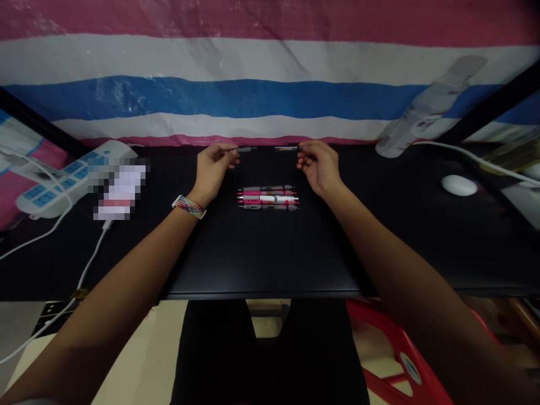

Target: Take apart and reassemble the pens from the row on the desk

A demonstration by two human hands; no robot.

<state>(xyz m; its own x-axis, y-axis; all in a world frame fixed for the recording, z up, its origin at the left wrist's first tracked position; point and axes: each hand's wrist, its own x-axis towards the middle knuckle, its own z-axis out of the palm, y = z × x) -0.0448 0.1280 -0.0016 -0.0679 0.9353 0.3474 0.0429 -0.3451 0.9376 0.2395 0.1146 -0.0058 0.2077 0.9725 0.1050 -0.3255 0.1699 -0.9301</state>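
Both hands are raised over the far part of a black table (270, 259). My left hand (213, 166) pinches one end of a dark pen (265, 149), and my right hand (318, 163) pinches the other end. The pen runs level between them, near the striped sheet at the back. Its middle is too dark to make out, so I cannot tell if it is one piece or two. Just below the hands, several pens (269, 197) lie side by side in a neat row, pink, white and grey. A woven band is on my left wrist.
A white power strip (71, 177) with blue sockets and cables sits at the left, beside a blurred patch. A white plastic bottle (426, 109) leans at the back right, with a white mouse (459, 185) near it. A red stool (400, 354) stands below the table's front edge.
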